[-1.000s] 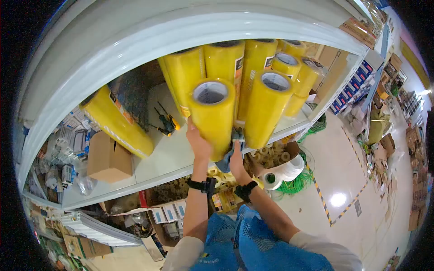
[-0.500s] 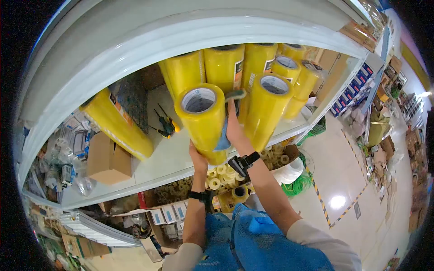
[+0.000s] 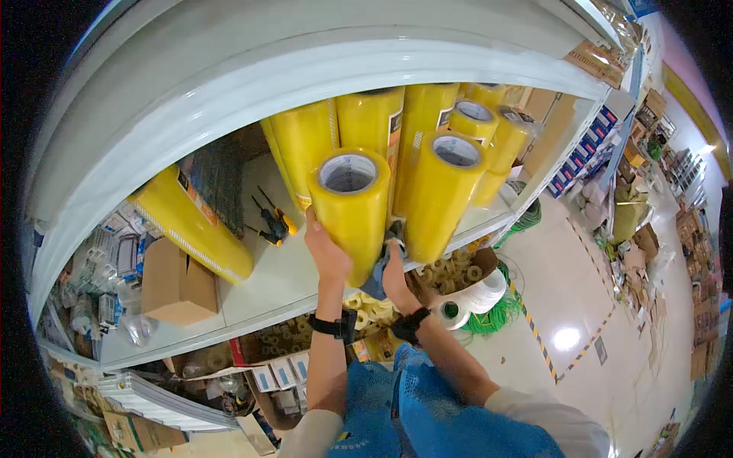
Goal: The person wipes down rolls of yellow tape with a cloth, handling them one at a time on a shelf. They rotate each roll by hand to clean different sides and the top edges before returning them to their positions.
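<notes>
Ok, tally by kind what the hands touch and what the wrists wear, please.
Yellow cylindrical roll between the left hand and right hand: 1
Blue-grey cloth-like piece at the right hand: 1
Black wristbands, one per wrist: 2
Total: 4

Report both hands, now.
Left hand: against the front yellow roll; whether closed cannot be told.
Right hand: closed on a blue-grey cloth.

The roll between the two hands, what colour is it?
The roll is glossy yellow, best seen in the head view.
</notes>
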`<state>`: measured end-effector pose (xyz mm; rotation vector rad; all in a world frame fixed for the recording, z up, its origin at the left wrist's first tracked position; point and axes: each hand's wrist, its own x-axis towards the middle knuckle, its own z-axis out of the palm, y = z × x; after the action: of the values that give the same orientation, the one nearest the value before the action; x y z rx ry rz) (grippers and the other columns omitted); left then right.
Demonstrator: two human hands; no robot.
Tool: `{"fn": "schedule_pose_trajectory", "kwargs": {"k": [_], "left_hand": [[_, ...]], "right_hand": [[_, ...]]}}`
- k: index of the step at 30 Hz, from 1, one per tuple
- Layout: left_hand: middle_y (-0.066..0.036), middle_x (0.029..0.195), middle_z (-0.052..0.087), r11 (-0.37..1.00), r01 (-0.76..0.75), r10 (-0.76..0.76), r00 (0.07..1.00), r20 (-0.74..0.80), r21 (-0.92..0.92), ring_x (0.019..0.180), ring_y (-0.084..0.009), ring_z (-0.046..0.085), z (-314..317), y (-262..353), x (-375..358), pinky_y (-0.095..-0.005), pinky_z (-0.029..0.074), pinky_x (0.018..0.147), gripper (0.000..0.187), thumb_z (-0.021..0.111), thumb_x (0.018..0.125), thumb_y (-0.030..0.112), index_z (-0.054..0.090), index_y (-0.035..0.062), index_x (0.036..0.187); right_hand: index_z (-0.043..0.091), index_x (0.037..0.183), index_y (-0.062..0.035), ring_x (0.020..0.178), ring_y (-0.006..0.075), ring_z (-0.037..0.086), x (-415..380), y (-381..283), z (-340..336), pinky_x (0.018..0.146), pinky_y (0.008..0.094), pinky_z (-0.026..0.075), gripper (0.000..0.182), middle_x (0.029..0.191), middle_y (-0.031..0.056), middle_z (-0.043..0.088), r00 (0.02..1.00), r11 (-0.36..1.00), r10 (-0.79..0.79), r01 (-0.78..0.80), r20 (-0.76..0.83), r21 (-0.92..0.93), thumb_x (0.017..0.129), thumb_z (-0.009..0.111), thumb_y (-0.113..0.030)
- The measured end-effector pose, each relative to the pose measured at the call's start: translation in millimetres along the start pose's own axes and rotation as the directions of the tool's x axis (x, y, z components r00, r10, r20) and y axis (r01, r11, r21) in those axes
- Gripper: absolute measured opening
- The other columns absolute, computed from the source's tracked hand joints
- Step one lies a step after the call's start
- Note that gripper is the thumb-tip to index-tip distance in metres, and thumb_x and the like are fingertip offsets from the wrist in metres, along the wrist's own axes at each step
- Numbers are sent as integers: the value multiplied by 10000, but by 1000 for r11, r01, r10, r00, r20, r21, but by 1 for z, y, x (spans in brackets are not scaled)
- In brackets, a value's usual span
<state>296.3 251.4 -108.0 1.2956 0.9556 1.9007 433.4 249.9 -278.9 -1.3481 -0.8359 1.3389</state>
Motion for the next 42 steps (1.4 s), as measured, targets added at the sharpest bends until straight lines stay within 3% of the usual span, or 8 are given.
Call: {"fn": "schedule_pose_trajectory", "kwargs": {"k": [4, 11, 15, 22, 30, 32, 34, 42], "left_hand": [[-167, 1156, 640, 970, 173, -170, 985, 30, -169, 1043, -248, 627, -21, -34, 6, -354, 490, 893, 641, 252, 1042, 495, 463, -50, 1305], [-159, 1225, 608, 981, -37, 30, 999, 42, 189, 1092, -227, 600, -38, -84, -63, -364, 477, 952, 506, 286, 1061, 340, 448, -55, 1334], [-158, 1219, 609, 858, 400, -434, 900, -40, -322, 1096, -228, 594, -41, -87, -68, -357, 471, 946, 451, 281, 1063, 277, 449, -39, 1338], [-172, 1187, 620, 985, 108, -121, 989, -88, -135, 1073, -230, 601, -5, -7, -22, -344, 467, 926, 547, 256, 1062, 385, 460, -51, 1324], [-154, 1155, 641, 988, 91, -92, 996, 6, 122, 1083, -220, 605, -11, -14, 0, -348, 482, 920, 501, 259, 1048, 329, 495, -34, 1299], [-146, 1167, 638, 966, 185, -189, 982, -8, -180, 1091, -214, 603, -11, -11, 6, -349, 486, 924, 482, 256, 1043, 300, 496, -29, 1301], [-127, 1199, 626, 857, 306, -341, 940, -10, -416, 1112, -201, 594, -15, -9, 5, -349, 481, 949, 461, 246, 1030, 254, 502, -20, 1300], [-127, 1223, 616, 895, 271, -300, 953, -30, -353, 1101, -215, 595, -24, -14, -3, -356, 470, 953, 508, 213, 1064, 330, 514, -16, 1281]], "right_hand": [[342, 1456, 44, 1270, 181, 398, -89, -138, 44, 1113, 305, 258, 560, 1429, 81, 431, 994, 839, -104, 106, -35, 534, 1075, 294, -363], [374, 1453, 18, 1384, 300, 363, -51, -237, 59, 1140, 366, 248, 586, 1484, 190, 412, 785, 787, -614, 599, 82, 150, 1053, 334, -409], [422, 1409, 13, 1258, 164, 433, -12, -185, 48, 1102, 305, 306, 618, 1411, 70, 470, 862, 824, -483, 390, 152, 410, 1052, 321, -481], [91, 1544, -9, 1251, 479, 442, -2, -49, 4, 1062, 500, 339, 576, 1452, 298, 396, 966, 721, -57, 216, 253, -659, 997, 267, -45], [245, 1479, 67, 1109, 498, 515, -27, -47, 17, 988, 527, 383, 527, 1330, 354, 482, 889, 595, -420, 421, 181, -685, 968, 325, -36], [332, 1450, -14, 1248, 313, 464, -20, -73, 30, 1070, 410, 353, 504, 1402, 180, 469, 940, 939, -323, 333, 112, -87, 1035, 334, -299], [409, 1415, -54, 1262, 205, 462, -12, -119, 46, 1097, 360, 344, 520, 1394, 82, 488, 899, 718, -425, 265, 103, 644, 1053, 347, -423], [263, 1478, 32, 1318, 312, 433, -36, -203, 59, 1116, 379, 289, 618, 1445, 249, 437, 867, 870, -486, 492, 109, -25, 1067, 237, -428]]}}
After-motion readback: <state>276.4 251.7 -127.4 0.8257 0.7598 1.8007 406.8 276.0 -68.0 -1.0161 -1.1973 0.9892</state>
